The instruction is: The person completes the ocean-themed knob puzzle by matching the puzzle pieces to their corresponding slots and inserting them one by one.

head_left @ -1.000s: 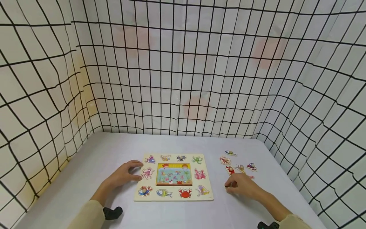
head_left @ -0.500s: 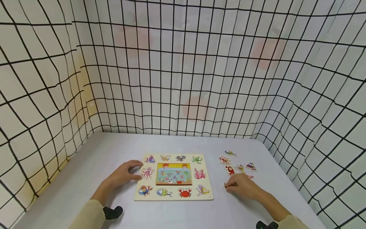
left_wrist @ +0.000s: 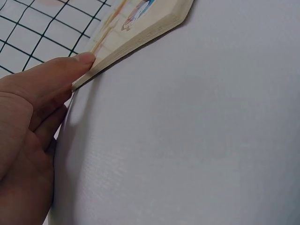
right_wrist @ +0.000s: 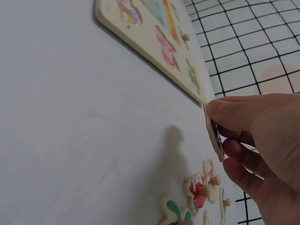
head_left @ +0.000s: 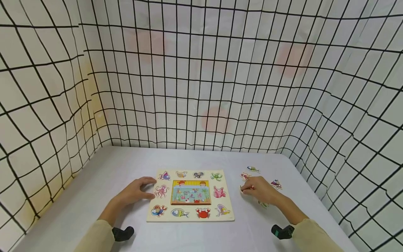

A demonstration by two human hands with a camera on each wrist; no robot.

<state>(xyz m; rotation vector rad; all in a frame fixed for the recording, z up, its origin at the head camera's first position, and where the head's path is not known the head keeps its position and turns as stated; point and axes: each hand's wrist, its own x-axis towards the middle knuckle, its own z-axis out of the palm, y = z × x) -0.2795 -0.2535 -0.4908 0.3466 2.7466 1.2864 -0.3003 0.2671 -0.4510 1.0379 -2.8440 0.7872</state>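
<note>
A wooden peg puzzle board [head_left: 228,206] with sea-animal pictures around a printed aquarium lies flat on the table. My left hand [head_left: 137,190] rests at its left side; in the left wrist view a fingertip [left_wrist: 86,58] touches the board's edge. To the right of the board, my right hand [head_left: 261,190] pinches a thin wooden puzzle piece [right_wrist: 213,133] between thumb and fingers. That piece shows almost edge-on, so its animal cannot be told. Below it in the right wrist view lie loose knobbed pieces, among them a red one [right_wrist: 197,190] and a green one [right_wrist: 171,211].
Past the right hand lie a striped fish piece [head_left: 253,169], an octopus piece [head_left: 245,176] and a dark purple piece [head_left: 276,184]. The right hand partly covers the green piece [head_left: 263,204]. Black netting over white cloth [head_left: 195,87] walls the table's back and sides.
My right hand has lifted and shifted toward the back and slightly left with the pinched piece. Part of a green piece now shows beneath it. The left hand stays at the board's edge.
</note>
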